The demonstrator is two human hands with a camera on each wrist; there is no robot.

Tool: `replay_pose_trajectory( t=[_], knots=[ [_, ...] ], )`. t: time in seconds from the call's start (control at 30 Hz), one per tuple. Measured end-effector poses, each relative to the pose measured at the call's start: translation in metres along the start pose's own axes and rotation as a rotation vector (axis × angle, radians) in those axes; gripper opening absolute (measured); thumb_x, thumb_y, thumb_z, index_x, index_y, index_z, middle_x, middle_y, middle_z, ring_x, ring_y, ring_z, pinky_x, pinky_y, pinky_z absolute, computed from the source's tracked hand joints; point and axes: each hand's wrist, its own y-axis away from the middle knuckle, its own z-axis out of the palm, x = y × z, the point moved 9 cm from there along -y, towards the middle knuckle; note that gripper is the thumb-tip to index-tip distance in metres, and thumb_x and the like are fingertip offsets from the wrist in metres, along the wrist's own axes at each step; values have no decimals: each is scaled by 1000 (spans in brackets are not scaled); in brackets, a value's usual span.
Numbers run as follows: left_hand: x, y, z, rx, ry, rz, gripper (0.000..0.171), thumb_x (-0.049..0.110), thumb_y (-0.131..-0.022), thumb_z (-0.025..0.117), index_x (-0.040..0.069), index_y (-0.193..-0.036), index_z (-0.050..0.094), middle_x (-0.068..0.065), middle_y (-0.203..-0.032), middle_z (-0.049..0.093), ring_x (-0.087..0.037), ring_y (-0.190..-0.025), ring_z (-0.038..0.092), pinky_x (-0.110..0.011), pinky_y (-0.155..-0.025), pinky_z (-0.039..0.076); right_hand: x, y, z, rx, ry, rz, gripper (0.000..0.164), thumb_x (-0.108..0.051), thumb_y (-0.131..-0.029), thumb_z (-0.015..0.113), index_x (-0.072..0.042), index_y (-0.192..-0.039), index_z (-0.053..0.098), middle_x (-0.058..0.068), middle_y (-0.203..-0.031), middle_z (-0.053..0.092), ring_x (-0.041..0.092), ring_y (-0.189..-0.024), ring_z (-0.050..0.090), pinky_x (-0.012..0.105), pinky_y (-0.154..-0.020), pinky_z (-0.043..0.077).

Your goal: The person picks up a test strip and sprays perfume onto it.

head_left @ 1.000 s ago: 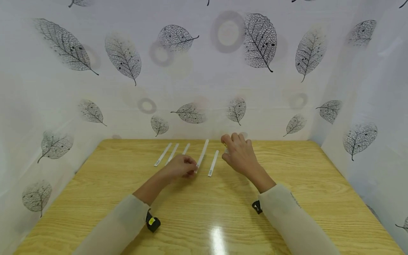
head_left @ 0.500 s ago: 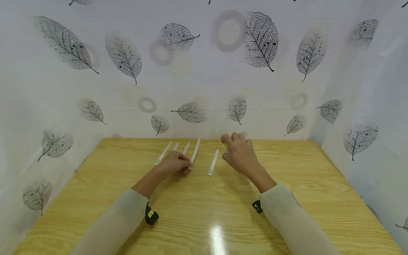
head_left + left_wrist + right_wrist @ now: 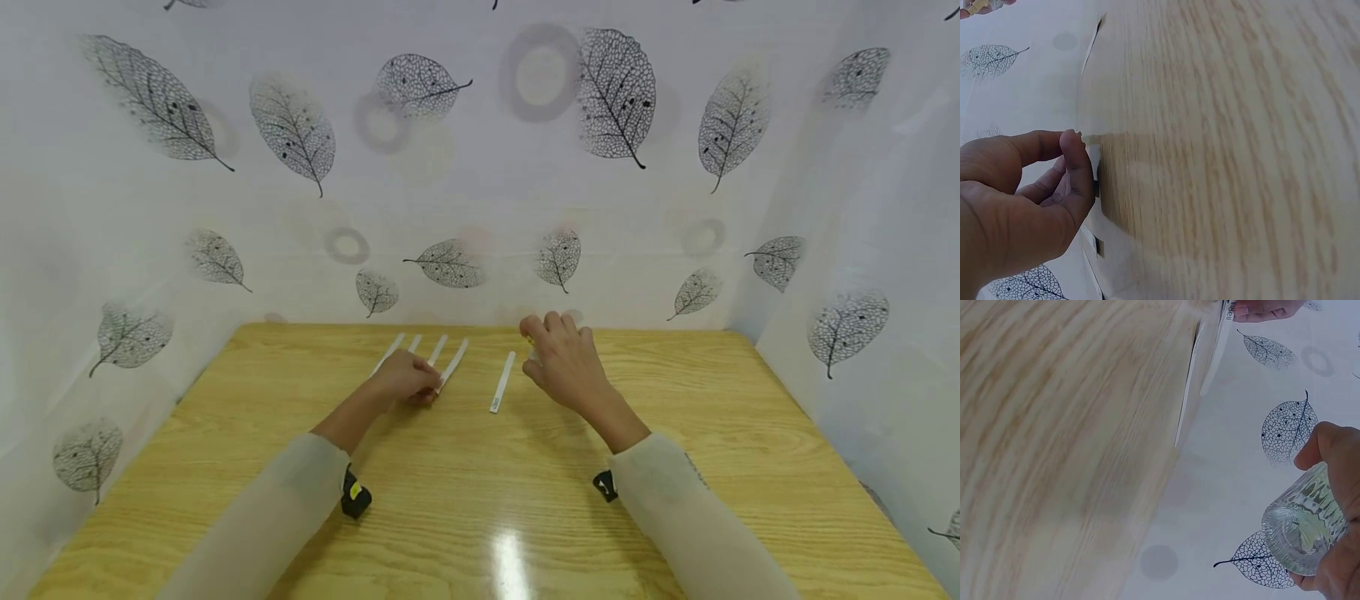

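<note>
My left hand point(image 3: 405, 377) pinches the near end of a white paper test strip point(image 3: 454, 360) between thumb and fingers, low over the table. Beside it lie other strips point(image 3: 438, 348), partly hidden behind that hand. One more strip point(image 3: 502, 383), with small dark print at its near end, lies apart between both hands. My right hand point(image 3: 566, 367) is raised above the table to the right. It grips a ribbed clear glass perfume bottle point(image 3: 1304, 519), whose base faces the right wrist camera. A gold-coloured top point(image 3: 975, 6) of the bottle shows at the left wrist view's corner.
The wooden table point(image 3: 450, 500) ends at a pale leaf-patterned curtain point(image 3: 480, 183), which also hangs along both sides. Black wrist cameras sit under the left cuff point(image 3: 356, 496) and right cuff point(image 3: 604, 486).
My left hand has moved left with the strip, bringing it beside the row of strips, and the strip's far end is lower. The right hand stays in place with the bottle.
</note>
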Motion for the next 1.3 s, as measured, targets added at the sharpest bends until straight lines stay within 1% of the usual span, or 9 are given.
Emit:
replay_pose_trajectory(
  t=[0.1, 0.37, 0.5, 0.7, 0.93, 1.03, 1.17, 1.3],
  knots=[
    [1, -2, -3, 17, -16, 4, 14, 0, -93, 70, -9, -103, 71, -13, -84, 71, -11, -61, 65, -24, -61, 59, 0, 0, 1, -4, -11, 2, 42, -11, -83, 75, -16, -116, 50, 6, -87, 48, 23, -70, 37, 34, -57, 26],
    [0, -6, -3, 30, -6, -1, 13, -1, -91, 71, -9, -101, 72, -13, -79, 72, -12, -58, 66, -25, -60, 59, -1, -1, 5, -29, -26, 8, 40, -11, -84, 72, -17, -117, 50, 5, -86, 48, 23, -70, 37, 34, -58, 26],
    [2, -5, -3, 34, -3, -7, 13, -1, -91, 71, -9, -100, 72, -14, -81, 73, -12, -59, 67, -27, -62, 61, -1, 0, 6, -35, -29, 7, 40, -11, -84, 72, -16, -117, 49, 5, -86, 47, 22, -70, 37, 34, -58, 26],
    [2, -2, -3, 32, -22, -14, 12, -2, -90, 70, -9, -99, 71, -12, -76, 71, -13, -58, 66, -27, -63, 61, -1, 1, 8, -38, -35, 10, 40, -11, -84, 71, -17, -117, 49, 5, -86, 47, 22, -70, 36, 33, -58, 25],
    [3, -3, 0, 31, 4, -32, 12, -2, -91, 70, -9, -100, 69, -16, -86, 72, -13, -60, 67, -28, -64, 62, 0, 2, 9, -40, -38, 11, 40, -11, -84, 72, -17, -117, 49, 5, -87, 49, 22, -70, 38, 33, -58, 26],
    [6, -2, 2, 22, 1, -28, 11, -1, -91, 70, -8, -100, 69, -16, -87, 72, -14, -61, 68, -28, -64, 61, 1, 3, 9, -34, -34, 10, 41, -11, -84, 72, -17, -117, 50, 5, -87, 49, 22, -70, 38, 33, -58, 26],
    [12, -1, 6, 5, -26, 1, 12, 0, -92, 70, -9, -100, 70, -17, -86, 72, -15, -63, 68, -28, -64, 61, 0, 3, 7, -11, -38, 0, 41, -11, -84, 73, -16, -117, 50, 5, -87, 49, 22, -69, 38, 33, -57, 26],
    [18, 1, 9, -8, -98, 37, 14, 4, -93, 71, -7, -100, 73, -14, -84, 73, -15, -63, 69, -25, -62, 59, -1, 3, 5, 7, -37, -9, 41, -10, -84, 73, -16, -117, 50, 6, -87, 49, 22, -70, 38, 33, -57, 25]
  ],
)
